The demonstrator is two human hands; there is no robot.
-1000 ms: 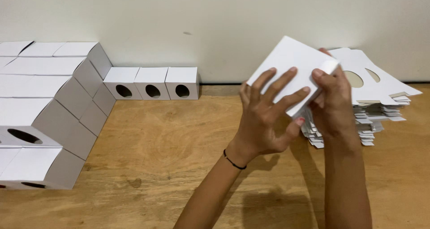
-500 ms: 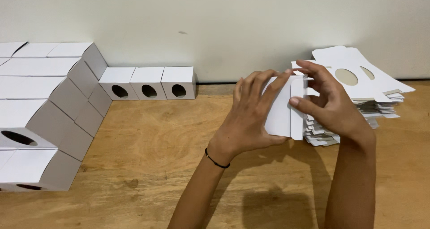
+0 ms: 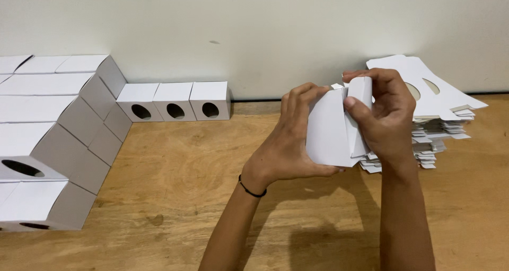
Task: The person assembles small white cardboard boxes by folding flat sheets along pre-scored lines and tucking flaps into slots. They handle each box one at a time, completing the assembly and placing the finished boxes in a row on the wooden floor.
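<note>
A white cardboard blank (image 3: 333, 130), partly folded, was held above the wooden table (image 3: 175, 197), clasped from both sides. The left hand (image 3: 289, 143) was closed around its left face, and the right hand (image 3: 384, 114) was pinched on its upper right flap. A stack of flat blanks (image 3: 440, 109) lay just behind the right hand, and finished white boxes (image 3: 175, 100) were ranged along the wall.

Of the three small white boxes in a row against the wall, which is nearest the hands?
The rightmost box: it ends the row on the side toward the left hand; the other two sit farther left.
</note>
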